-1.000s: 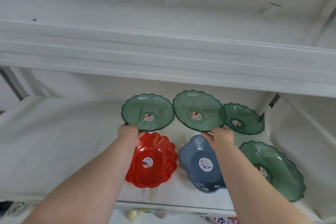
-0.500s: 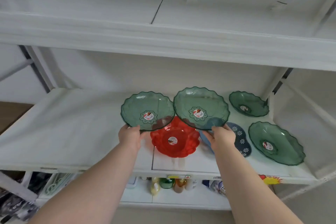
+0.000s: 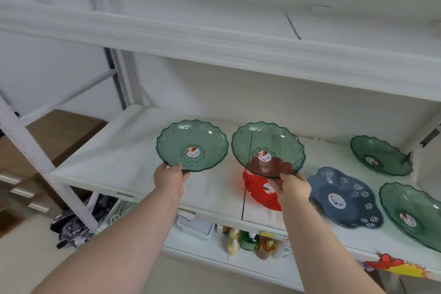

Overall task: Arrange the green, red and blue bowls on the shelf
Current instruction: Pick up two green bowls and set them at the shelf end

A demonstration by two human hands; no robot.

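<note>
My left hand [image 3: 170,180] grips the near rim of a green scalloped bowl [image 3: 192,145], held tilted up above the white shelf [image 3: 124,157]. A second green bowl [image 3: 268,148] is pinched at its near rim by my right hand [image 3: 294,186], also tilted toward me. Behind and under that bowl, a red bowl [image 3: 261,192] lies on the shelf, partly hidden by my right hand. To its right rests a blue flower-patterned bowl [image 3: 344,198]. Two more green bowls lie at the right end, one at the back [image 3: 380,155] and one at the front [image 3: 412,215].
An upper shelf board [image 3: 214,40] overhangs the working shelf. A white slanted frame post [image 3: 43,162] stands at the left end. The lower shelf holds several bottles [image 3: 250,242] and a white container [image 3: 195,227]. A dark bag [image 3: 71,224] lies on the floor at left.
The view has swung left and pulled back. Both held green bowls have shifted left relative to the shelf; the right-hand one now overlaps the red bowl, and the blue bowl stands fully uncovered.
</note>
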